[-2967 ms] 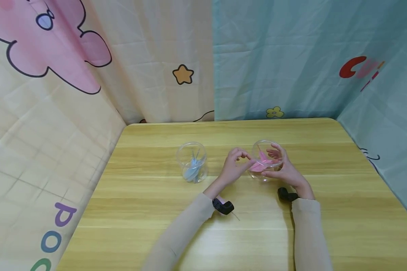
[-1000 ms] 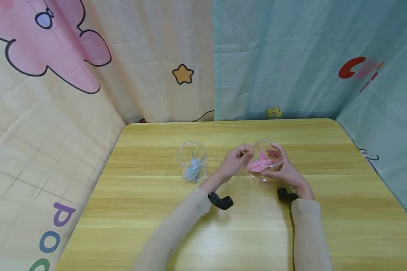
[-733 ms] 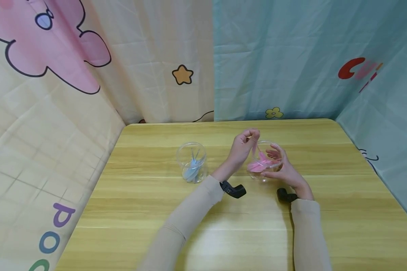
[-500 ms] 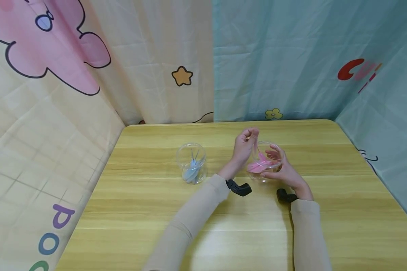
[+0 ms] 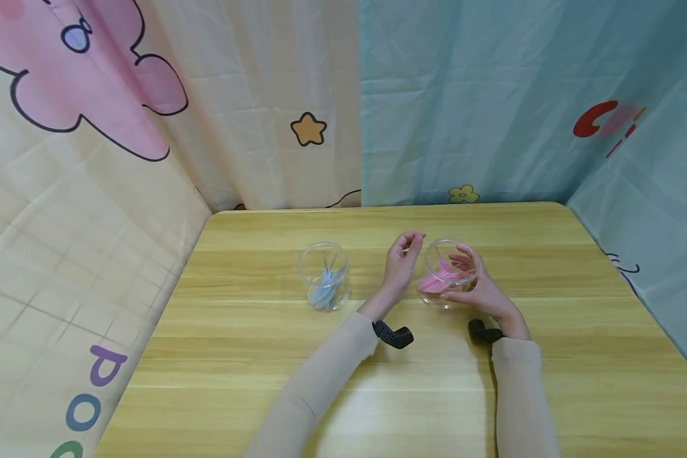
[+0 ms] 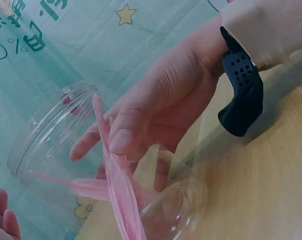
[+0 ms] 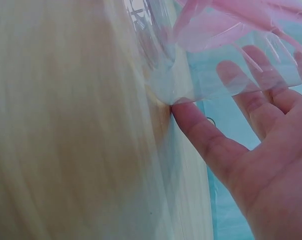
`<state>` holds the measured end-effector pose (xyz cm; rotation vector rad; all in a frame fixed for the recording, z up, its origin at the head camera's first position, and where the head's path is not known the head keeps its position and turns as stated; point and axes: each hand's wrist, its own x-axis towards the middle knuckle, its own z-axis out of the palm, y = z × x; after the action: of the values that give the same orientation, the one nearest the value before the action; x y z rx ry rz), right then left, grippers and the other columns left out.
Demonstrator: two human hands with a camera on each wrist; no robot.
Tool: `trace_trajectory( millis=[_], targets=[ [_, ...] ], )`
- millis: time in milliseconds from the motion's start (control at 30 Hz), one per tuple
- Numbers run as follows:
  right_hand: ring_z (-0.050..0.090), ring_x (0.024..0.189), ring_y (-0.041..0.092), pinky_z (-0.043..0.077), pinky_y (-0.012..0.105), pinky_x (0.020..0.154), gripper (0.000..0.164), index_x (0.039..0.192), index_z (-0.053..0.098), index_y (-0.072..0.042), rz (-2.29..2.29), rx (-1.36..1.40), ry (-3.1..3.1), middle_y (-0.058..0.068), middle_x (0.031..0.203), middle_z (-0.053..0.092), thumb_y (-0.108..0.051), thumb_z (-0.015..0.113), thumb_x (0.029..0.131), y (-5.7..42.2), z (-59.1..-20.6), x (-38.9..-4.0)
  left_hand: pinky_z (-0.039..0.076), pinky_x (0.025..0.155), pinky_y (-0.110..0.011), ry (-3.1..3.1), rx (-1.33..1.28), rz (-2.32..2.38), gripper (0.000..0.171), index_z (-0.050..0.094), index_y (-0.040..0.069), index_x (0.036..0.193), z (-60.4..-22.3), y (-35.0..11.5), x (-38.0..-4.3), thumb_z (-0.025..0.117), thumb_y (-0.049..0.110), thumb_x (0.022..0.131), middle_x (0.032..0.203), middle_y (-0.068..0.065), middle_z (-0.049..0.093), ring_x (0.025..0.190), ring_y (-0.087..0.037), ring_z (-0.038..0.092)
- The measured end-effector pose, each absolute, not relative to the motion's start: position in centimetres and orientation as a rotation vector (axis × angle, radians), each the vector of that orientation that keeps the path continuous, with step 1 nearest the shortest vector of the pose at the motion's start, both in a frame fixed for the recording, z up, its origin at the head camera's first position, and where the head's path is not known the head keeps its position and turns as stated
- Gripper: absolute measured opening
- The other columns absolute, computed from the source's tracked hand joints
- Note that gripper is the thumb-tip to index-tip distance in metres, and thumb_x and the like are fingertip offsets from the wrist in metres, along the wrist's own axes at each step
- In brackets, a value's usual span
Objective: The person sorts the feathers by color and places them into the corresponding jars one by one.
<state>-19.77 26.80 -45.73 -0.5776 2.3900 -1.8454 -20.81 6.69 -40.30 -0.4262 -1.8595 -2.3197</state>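
My right hand (image 5: 483, 289) holds a clear jar (image 5: 443, 240) on the right half of the table, thumb in front and fingers behind. Pink feathers (image 5: 435, 282) lean inside it, thin quills upward; one pink feather (image 6: 121, 195) overlaps the left thumb in the left wrist view. Just left of this jar is my left hand (image 5: 399, 264), with nothing seen between its loosely bent fingers. In the right wrist view the right thumb (image 7: 201, 132) touches the jar wall low down. Farther left stands a second clear jar (image 5: 323, 243) with blue feathers (image 5: 323, 291) in it.
Both jars stand on a light wooden table (image 5: 217, 356). A printed curtain (image 5: 275, 76) hangs along its back edge, with more cloth at either side. Each wrist wears a black camera, such as the left-wrist camera (image 5: 395, 335).
A pinkish feather lay beneath the left forearm earlier. The left hand took it, raised it over the right jar and let it go inside, then drew back left. The right hand stays on the jar.
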Motion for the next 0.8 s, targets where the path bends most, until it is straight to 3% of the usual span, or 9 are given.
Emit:
trace_trajectory(
  millis=[133,333,600,733,800],
  targets=[
    [0.023,0.130,0.045,0.016,0.067,0.102,0.102,0.147,0.010,-0.009,-1.827,-0.571,2.416,0.027,0.145,0.025,0.007,0.077,0.073,27.2,-46.5,-20.0,0.041,0.084,-0.029,-1.880,-0.389,-2.320,0.027,0.056,-0.013,0.108,-40.9,5.7,-19.9,0.045,0.011,0.101,0.109,-0.028,0.055,0.088,-0.005,0.047],
    [0.025,0.129,0.045,0.017,0.067,0.100,0.103,0.149,0.010,-0.013,-1.820,-0.594,2.425,0.025,0.146,0.025,0.004,0.078,0.073,27.4,-46.9,-20.0,0.039,0.075,-0.023,-2.021,-0.459,-2.217,0.026,0.058,-0.011,0.106,-42.5,3.7,-18.5,0.046,0.011,0.100,0.096,-0.007,0.057,0.085,-0.009,0.047],
    [0.019,0.133,0.045,0.013,0.070,0.101,0.103,0.149,0.011,-0.009,-1.812,-0.631,2.413,0.026,0.147,0.021,0.006,0.077,0.073,27.9,-47.2,-20.1,0.040,0.077,-0.029,-2.139,-0.713,-1.911,0.013,0.060,-0.005,0.097,-43.0,1.1,-16.7,0.051,0.005,0.097,0.100,-0.015,0.060,0.091,-0.012,0.051],
    [0.013,0.136,0.044,0.011,0.068,0.102,0.109,0.151,0.005,-0.014,-1.859,-0.623,2.379,0.027,0.150,0.012,0.010,0.076,0.072,28.2,-47.2,-19.6,0.044,0.073,-0.031,-2.036,-0.912,-1.744,0.008,0.060,-0.003,0.095,-41.9,0.0,-16.5,0.053,-0.003,0.094,0.095,-0.014,0.059,0.089,-0.019,0.052],
    [0.008,0.138,0.042,0.009,0.067,0.102,0.110,0.152,0.003,-0.017,-1.936,-0.609,2.366,0.024,0.152,0.007,0.013,0.073,0.073,28.3,-46.6,-19.2,0.045,0.071,-0.032,-1.979,-0.985,-1.642,0.009,0.061,0.000,0.098,-41.3,-0.8,-16.8,0.052,0.002,0.096,0.095,-0.011,0.060,0.089,-0.020,0.053]
  ],
)
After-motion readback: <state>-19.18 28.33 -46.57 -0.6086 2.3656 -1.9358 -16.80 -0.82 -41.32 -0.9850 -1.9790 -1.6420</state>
